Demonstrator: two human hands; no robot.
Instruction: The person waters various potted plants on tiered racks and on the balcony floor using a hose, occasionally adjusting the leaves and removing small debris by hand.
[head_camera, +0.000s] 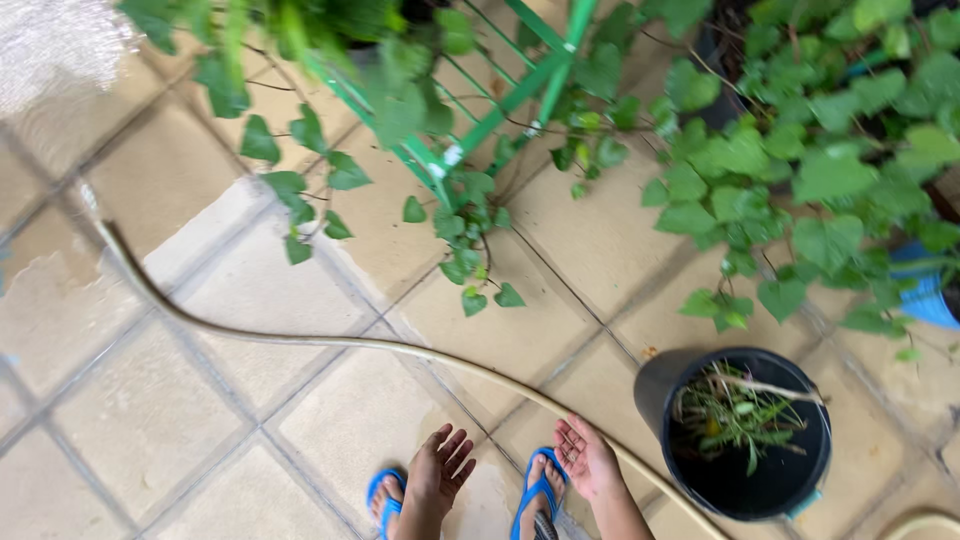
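Both hands were open and held nothing: left hand (440, 468), right hand (583, 460). The hose (330, 342) lay on the floor (150, 420), seemingly wet, just beside the feet (540, 490); tripping or slipping looked likely.

The person's left hand (441, 465) reaches forward from the bottom edge, back turned upward, fingers (458, 445) loosely spread and slightly curled, holding nothing. The right hand (583, 457) lies just beside it, palm turned up and open, fingers (567, 436) extended forward, empty as well. Both bare forearms run down out of view. Below them, two bare feet show between the wrists.
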